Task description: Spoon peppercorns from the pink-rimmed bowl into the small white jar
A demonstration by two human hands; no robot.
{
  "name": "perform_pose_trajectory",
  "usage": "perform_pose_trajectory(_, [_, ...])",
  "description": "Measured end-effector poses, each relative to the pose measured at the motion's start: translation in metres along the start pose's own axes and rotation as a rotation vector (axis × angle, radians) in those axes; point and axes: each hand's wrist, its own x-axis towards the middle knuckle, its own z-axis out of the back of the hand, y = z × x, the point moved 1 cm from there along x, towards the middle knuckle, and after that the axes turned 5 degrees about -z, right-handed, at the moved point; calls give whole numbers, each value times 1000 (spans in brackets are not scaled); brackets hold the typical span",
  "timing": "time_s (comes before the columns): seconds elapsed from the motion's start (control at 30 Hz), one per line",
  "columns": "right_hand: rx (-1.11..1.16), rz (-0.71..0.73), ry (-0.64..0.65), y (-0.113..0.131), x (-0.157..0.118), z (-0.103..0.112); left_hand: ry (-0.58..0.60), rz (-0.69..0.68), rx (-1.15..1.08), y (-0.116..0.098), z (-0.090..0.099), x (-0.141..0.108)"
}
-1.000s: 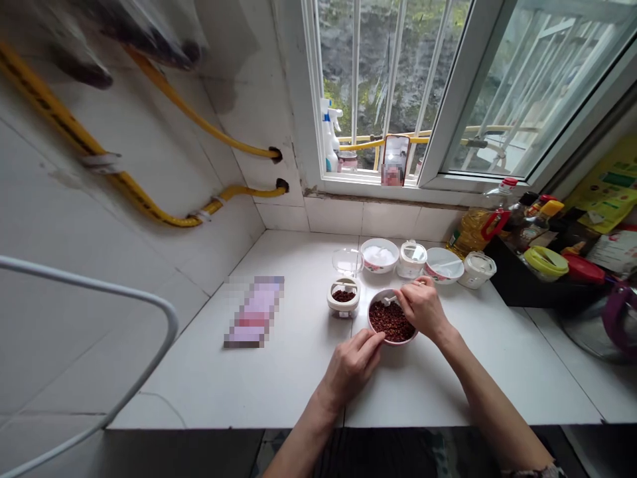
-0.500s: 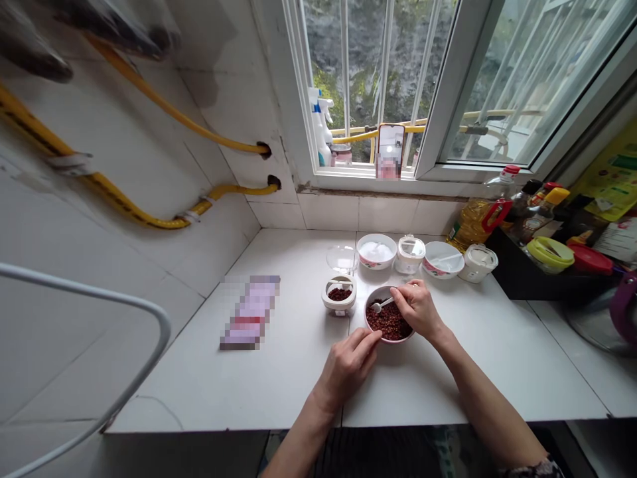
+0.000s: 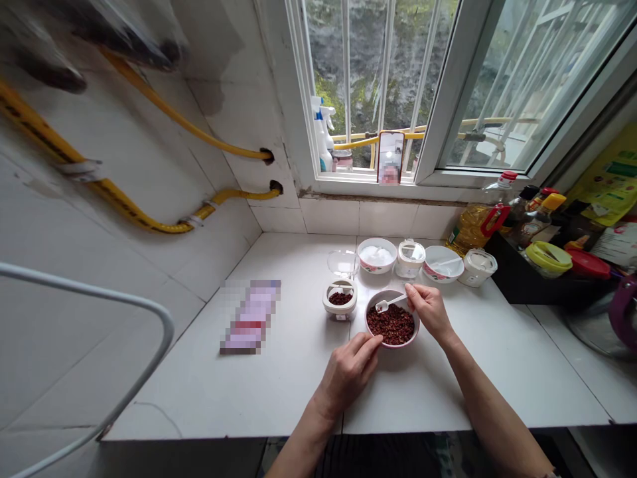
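Note:
A bowl of dark red-brown peppercorn-like grains stands on the white counter. My left hand pinches its lower left rim. Between the fingertips of my right hand is the handle of a small white spoon, its scoop over the grains near the bowl's upper left side. Whether the scoop holds any grains is too small to tell. Left of the bowl, a white-rimmed jar with its clear lid raised holds some of the same dark grains.
Behind stand a bowl of white powder, a lidded jar, a second bowl and another jar. An oil bottle is at right. A blurred lilac packet lies left. A phone leans at the window.
My right hand has drawn slightly right and back from the bowl, raising the spoon above the grains. My left hand stays at the rim. The view has shifted slightly.

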Motion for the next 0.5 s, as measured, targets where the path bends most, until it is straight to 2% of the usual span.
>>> perform_pose_trajectory(0.33, [175, -86, -9, 6, 10, -2, -27, -23, -11, 0, 1, 1])
perform_pose_trajectory(0.43, [160, -28, 0, 21, 17, -10, -16, -15, -19, 0, 0, 1])
perform_pose_trajectory(0.5, [94, 66, -9, 35, 20, -19, -23, -18, -21, 0, -1, 0])
